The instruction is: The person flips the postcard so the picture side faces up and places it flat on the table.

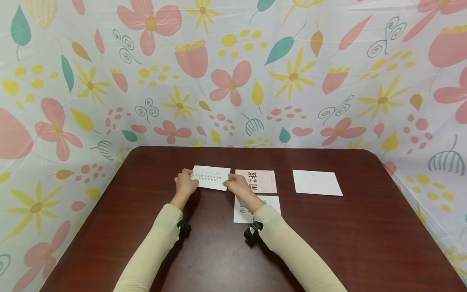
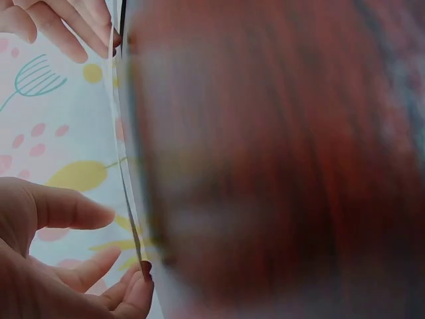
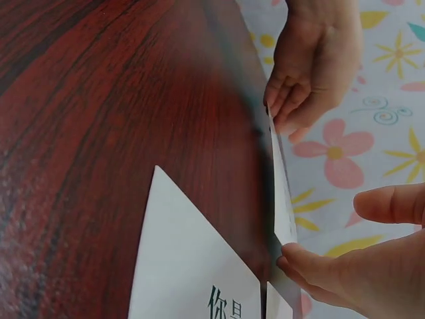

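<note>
A white printed card [image 1: 211, 178] with small lines of Chinese characters is held between my two hands. My left hand [image 1: 185, 185] grips its left edge, and my right hand [image 1: 238, 185] has the right edge at its fingertips. In the left wrist view the card [image 2: 129, 193] appears almost edge-on, with fingertips [image 2: 141, 276] at its end. Just right of it lies a pink card [image 1: 268, 181] with large red characters, partly behind my right hand. Below that is a white card [image 1: 273, 201] with dark characters, partly covered by my right wrist and sleeve.
A mostly blank white card [image 1: 317, 182] lies farther right on the dark red-brown wooden table [image 1: 350, 243]. Behind the table's far edge hangs a white cloth [image 1: 233, 48] printed with flowers and leaves. Each wrist carries a black strap [image 1: 184, 228].
</note>
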Action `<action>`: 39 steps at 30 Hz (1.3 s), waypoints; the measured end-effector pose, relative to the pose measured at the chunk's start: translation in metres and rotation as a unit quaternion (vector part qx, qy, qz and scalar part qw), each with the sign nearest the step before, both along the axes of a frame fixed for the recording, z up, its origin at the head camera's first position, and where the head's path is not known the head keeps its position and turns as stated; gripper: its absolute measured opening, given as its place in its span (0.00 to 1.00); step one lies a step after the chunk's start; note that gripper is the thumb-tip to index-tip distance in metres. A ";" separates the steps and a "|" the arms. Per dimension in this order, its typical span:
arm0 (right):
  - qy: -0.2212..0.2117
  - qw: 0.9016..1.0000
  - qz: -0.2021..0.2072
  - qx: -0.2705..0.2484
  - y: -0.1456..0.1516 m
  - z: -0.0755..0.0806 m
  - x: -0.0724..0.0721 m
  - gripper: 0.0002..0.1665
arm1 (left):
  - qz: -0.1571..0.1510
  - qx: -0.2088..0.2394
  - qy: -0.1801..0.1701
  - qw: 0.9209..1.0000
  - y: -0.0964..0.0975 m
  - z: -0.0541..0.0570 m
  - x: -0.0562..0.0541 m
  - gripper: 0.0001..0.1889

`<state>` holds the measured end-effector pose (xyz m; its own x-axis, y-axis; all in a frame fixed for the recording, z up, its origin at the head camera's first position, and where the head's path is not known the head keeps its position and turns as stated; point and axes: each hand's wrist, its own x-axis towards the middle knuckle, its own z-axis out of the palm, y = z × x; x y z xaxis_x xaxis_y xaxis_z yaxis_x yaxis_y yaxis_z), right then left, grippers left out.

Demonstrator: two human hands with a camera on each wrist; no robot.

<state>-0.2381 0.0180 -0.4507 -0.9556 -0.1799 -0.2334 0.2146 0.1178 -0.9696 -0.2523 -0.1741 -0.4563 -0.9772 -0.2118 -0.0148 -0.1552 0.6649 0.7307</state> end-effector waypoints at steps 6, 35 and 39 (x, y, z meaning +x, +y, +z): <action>-0.002 1.000 0.005 0.013 0.000 -0.001 0.000 0.36 | -0.004 -0.001 -0.026 1.000 0.001 0.002 0.001 0.24; -0.004 1.000 0.007 0.015 0.003 0.002 0.003 0.36 | -0.012 0.008 -0.041 0.999 0.007 0.001 0.006 0.25; 0.007 1.000 0.006 0.013 0.007 0.002 0.003 0.36 | -0.011 0.015 -0.032 0.999 0.010 0.006 0.006 0.26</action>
